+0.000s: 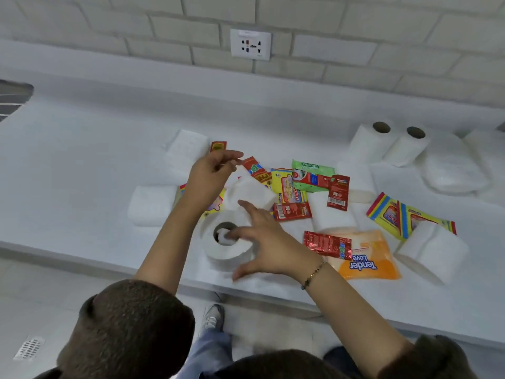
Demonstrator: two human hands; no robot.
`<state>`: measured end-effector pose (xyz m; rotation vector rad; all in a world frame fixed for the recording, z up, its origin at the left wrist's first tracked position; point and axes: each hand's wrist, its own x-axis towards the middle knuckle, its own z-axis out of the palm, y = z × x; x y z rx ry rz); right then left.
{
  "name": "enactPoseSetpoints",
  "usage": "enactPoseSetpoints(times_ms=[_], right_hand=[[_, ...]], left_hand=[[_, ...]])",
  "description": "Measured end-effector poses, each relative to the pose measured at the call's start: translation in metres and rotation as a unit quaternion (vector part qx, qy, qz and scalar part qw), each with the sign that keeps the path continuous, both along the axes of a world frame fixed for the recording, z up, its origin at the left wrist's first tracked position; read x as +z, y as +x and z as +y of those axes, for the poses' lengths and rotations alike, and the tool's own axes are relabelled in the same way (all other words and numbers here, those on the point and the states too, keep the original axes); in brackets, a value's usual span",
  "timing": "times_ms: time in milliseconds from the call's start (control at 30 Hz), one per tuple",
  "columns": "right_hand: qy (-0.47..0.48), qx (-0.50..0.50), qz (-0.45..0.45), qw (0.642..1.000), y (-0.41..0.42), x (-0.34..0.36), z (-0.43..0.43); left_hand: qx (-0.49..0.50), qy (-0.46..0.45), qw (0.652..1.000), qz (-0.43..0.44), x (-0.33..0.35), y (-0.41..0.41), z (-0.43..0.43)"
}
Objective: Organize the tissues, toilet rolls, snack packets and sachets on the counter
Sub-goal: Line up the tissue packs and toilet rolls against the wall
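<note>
Right hand (pixel 269 242), spread open and empty, reaches over the large white upright toilet roll (pixel 226 239) at the counter's near edge, apparently to grip it; left hand (pixel 210 173), loosely curled and seemingly empty, hovers just behind it.

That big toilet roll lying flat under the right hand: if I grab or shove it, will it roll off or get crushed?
The large toilet roll lies flat, core hole up, so a push should slide it rather than roll it. It is probably light and soft, so a hard squeeze may dent it. The right hand is spread open above it.
</note>
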<state>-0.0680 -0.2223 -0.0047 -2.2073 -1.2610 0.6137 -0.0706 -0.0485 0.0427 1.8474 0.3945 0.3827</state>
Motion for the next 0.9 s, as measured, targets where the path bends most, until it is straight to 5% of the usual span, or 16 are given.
enactPoseSetpoints(times_ms=[200,400,633,900], right_hand=[[-0.009,-0.082,0.05,0.995,0.009,0.014,0.044],[0.099,-0.259,0.124,0.953,0.037,0.051,0.042],[0.153,-0.471,0.022,0.869,0.068,0.077,-0.019],[0.184,-0.524,-0.075,0.828,0.14,0.075,-0.108]], left_hand=[[-0.056,-0.028,0.998,0.001,0.003,0.014,0.041],[-0.096,-0.062,0.993,-0.033,0.018,0.055,0.067],[-0.203,-0.042,0.978,0.002,0.014,0.102,0.017],[-0.247,-0.03,0.969,0.006,0.012,0.156,-0.065]])
